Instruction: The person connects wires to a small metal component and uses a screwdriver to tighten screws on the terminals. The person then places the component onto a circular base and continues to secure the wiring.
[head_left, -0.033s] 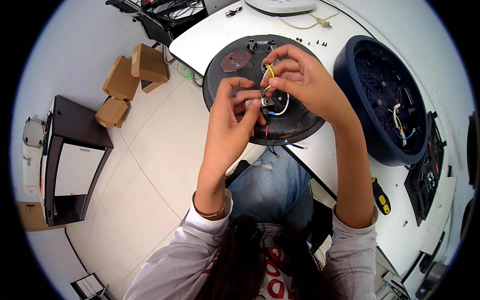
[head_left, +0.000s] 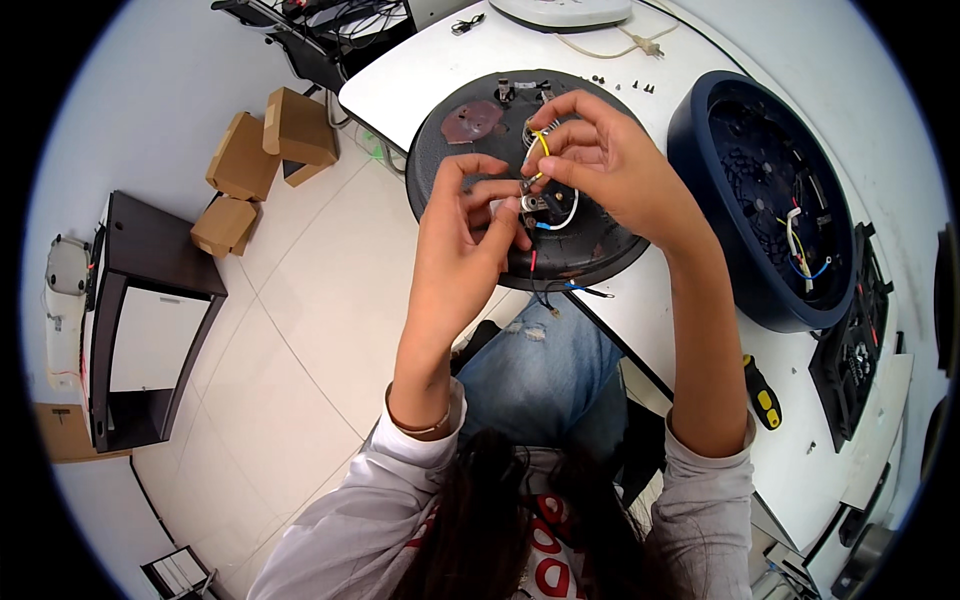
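A round, dark metal plate [head_left: 445,215] lies on the white table, carrying small metal fittings, a reddish patch [head_left: 470,122] and several wires. My left hand [head_left: 465,235] has its thumb and fingers closed on a small white part [head_left: 531,203] near the plate's middle. My right hand [head_left: 610,170] pinches a yellow wire [head_left: 543,141] with a metal connector just above that part. A white wire [head_left: 573,208] with a blue sleeve loops beside them. Red and black leads hang over the plate's near edge. The fingertips partly hide the fittings underneath.
At the right stands a navy round housing [head_left: 685,160] with wires inside, beside a black tool case [head_left: 840,380] and a yellow-black screwdriver [head_left: 762,390]. Several small screws [head_left: 640,86] lie behind the plate, near a white appliance [head_left: 560,12]. Cardboard boxes [head_left: 240,150] and a dark cabinet [head_left: 150,240] are at the left.
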